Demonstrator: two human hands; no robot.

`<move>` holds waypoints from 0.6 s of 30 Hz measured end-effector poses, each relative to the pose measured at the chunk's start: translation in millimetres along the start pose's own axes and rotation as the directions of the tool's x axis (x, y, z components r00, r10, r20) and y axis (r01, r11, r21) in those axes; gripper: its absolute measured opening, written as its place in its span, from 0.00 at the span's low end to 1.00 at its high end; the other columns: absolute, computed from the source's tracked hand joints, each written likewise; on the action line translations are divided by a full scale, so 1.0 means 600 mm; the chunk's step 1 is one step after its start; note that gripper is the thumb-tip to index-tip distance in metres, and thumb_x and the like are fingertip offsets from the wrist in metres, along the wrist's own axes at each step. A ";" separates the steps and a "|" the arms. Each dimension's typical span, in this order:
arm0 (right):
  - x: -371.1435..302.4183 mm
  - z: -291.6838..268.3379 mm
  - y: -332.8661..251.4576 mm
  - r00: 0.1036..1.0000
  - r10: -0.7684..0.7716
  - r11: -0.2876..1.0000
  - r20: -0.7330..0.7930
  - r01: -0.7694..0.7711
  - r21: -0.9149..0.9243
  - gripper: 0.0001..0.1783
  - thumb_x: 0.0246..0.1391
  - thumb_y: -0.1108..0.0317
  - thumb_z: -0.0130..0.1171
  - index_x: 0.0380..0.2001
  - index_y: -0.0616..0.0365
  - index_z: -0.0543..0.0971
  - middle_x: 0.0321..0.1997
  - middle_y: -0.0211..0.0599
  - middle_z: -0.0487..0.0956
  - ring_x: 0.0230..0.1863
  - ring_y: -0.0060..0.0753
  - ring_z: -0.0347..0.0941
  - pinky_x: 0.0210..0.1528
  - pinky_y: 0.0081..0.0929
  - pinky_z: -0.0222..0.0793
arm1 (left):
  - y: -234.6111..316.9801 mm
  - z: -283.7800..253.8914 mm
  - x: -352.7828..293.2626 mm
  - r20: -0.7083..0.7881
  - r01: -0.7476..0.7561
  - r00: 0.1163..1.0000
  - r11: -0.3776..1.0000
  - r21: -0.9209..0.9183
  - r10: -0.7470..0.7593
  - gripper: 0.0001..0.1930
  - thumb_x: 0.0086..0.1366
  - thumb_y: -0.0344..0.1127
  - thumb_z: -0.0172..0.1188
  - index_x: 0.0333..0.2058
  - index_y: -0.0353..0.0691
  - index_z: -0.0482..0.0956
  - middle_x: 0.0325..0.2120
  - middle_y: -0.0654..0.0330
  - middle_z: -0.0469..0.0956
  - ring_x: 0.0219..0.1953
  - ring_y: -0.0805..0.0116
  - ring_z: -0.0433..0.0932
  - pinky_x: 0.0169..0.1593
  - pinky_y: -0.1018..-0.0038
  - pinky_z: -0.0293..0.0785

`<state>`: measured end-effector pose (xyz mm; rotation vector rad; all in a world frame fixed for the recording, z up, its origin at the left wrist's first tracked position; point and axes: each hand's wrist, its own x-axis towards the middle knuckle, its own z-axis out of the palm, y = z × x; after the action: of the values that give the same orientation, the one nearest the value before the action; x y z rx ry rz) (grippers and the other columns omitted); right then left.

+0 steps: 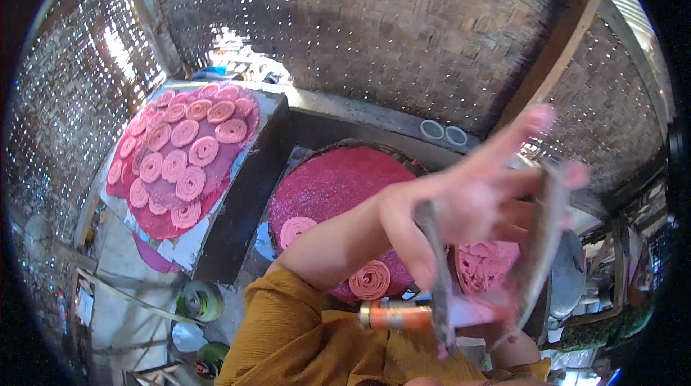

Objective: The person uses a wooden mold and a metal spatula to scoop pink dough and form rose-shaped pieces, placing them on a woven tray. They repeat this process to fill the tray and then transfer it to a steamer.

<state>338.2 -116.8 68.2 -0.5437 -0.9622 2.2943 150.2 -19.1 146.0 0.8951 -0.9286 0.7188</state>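
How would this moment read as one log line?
Left hand: blurred, at grey bars, grip unclear | nearby: orange cylinder, pink coils, round pink surface

This looks like a small, rustic food workshop, perhaps a home one. Its walls are of brown woven bamboo matting [389,40], with daylight pricking through many tiny holes, and a rough wooden post [551,73] leans across one side. Flat pink coiled rosettes [185,132] lie in rows over a pale-edged, cloth-covered stand, and others sit on a broad, round magenta tray [338,177]. A soft, pink, dough-like mass [484,267] sits nearby. Such repeated pieces suggest batch production; whether anyone lives here cannot be told.
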 end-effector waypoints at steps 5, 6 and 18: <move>-0.026 -0.050 -0.023 0.991 0.097 0.992 -0.097 -0.089 0.089 0.52 0.23 0.51 0.63 0.53 0.64 0.56 0.44 0.50 0.67 0.45 0.43 0.66 0.45 0.34 0.63 | -0.007 -0.080 -0.012 -0.078 -0.012 0.996 0.941 0.338 0.041 0.61 0.31 0.22 0.65 0.60 0.52 0.31 0.49 0.56 0.57 0.55 0.64 0.55 0.57 0.68 0.50; -0.028 -0.056 -0.027 0.989 0.101 0.991 -0.111 -0.089 0.101 0.52 0.22 0.51 0.63 0.53 0.64 0.56 0.44 0.50 0.67 0.45 0.43 0.66 0.45 0.34 0.63 | -0.008 -0.079 -0.026 -0.334 0.020 0.940 0.971 0.239 0.063 0.56 0.32 0.19 0.62 0.60 0.50 0.37 0.48 0.57 0.59 0.54 0.63 0.57 0.57 0.67 0.52; 0.030 -0.119 -0.048 0.929 0.236 0.964 -0.285 -0.260 -0.049 0.49 0.24 0.51 0.60 0.52 0.65 0.59 0.44 0.51 0.68 0.43 0.43 0.68 0.44 0.31 0.65 | 0.016 -0.246 -0.213 -0.783 -0.264 0.594 0.964 0.024 0.182 0.22 0.55 0.61 0.43 0.30 0.49 0.71 0.33 0.54 0.74 0.39 0.52 0.72 0.45 0.59 0.67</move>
<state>375.2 -52.5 40.4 -1.0468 -0.8976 2.3178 140.8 97.4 -10.5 0.2850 -0.2637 1.1516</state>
